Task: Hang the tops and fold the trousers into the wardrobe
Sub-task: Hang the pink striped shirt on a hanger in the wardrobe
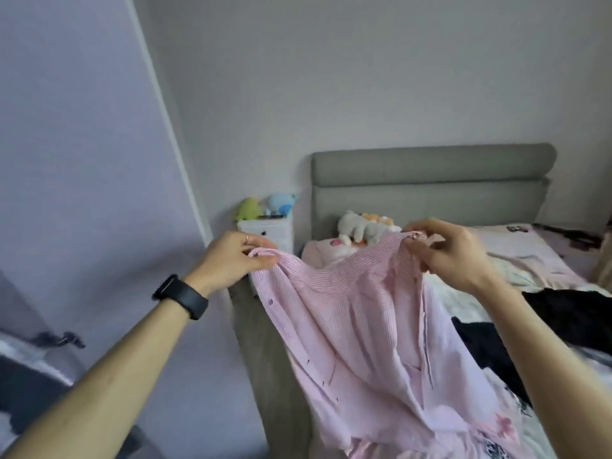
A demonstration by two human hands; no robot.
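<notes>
Bed (546,260): foot end cut off | pink striped shirt (347,326): held up over the bed's left edge, hem out of frame | dark clothes (569,313): on the bed, partly behind right forearm, kind unclear | left hand (228,260), right hand (453,256): each pinching the shirt's top edge.

one pink shirt (347,326), one black wristband (181,296), four plush toys (248,208) (two on bed (536,256))

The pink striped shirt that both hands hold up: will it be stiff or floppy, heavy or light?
Probably floppy: the pink striped shirt sags in deep folds between the left hand and the right hand, which grip its top edge. Likely light, since finger grips alone hold it up. The thin cloth may slide off a hanger.
</notes>
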